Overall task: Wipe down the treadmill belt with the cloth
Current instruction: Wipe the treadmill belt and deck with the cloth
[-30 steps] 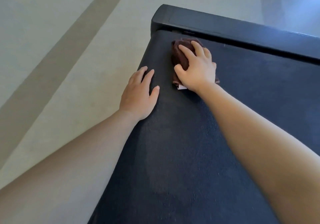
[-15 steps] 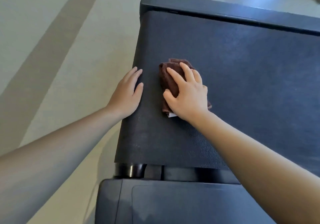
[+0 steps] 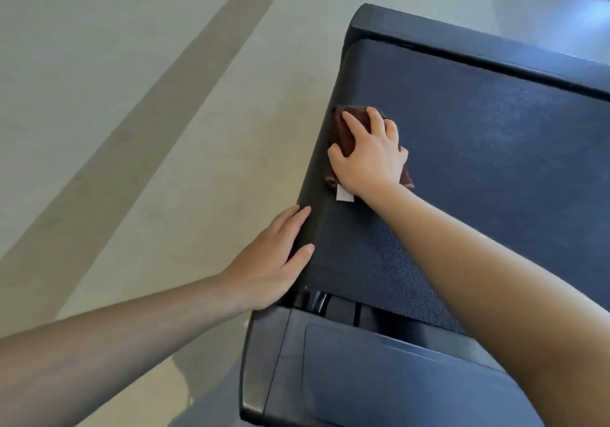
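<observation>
Treadmill belt (image 3: 478,162): my right hand (image 3: 369,159) grips the bunched brown cloth (image 3: 346,126) near its left edge; my left hand (image 3: 270,261) lies flat, fingers together, on that edge

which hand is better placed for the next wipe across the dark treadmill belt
Right. The right hand grips the crumpled brown cloth against the dark textured treadmill belt; the left hand rests flat on the belt's left edge, holding nothing.

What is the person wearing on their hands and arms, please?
Nothing visible: the left hand and right hand are bare, with no gloves, rings or watch, and both forearms are uncovered to the frame's edge, no sleeves in view.
</observation>
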Action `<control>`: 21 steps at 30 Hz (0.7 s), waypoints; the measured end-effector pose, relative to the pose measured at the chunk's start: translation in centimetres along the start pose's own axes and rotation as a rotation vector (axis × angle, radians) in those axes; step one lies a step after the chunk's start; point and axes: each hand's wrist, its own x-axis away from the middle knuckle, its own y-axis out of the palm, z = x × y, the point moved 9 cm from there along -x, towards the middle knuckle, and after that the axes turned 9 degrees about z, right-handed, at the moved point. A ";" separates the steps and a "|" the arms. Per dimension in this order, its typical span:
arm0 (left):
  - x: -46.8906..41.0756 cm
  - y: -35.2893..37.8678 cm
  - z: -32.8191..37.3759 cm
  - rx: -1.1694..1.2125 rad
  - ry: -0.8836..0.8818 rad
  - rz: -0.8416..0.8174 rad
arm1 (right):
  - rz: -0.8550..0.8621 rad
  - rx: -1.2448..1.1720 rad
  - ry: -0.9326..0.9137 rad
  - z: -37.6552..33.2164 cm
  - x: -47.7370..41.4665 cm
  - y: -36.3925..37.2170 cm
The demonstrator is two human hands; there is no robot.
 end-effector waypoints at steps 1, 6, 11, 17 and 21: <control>1.1 0.1 -0.1 0.005 -0.014 0.004 | 0.001 0.006 0.003 -0.3 -0.3 0.1; 2.2 -0.6 0.8 -0.066 0.020 0.104 | -0.021 0.016 -0.024 0.0 1.4 -0.2; 1.7 -0.5 0.8 -0.081 0.066 0.092 | -0.038 -0.001 -0.112 -0.2 7.2 -2.0; 1.2 -0.7 0.2 0.064 0.034 0.133 | -0.055 -0.019 -0.134 1.3 12.9 -4.0; 1.2 -0.5 0.1 0.057 0.049 0.117 | -0.024 -0.009 -0.096 0.6 12.1 -3.9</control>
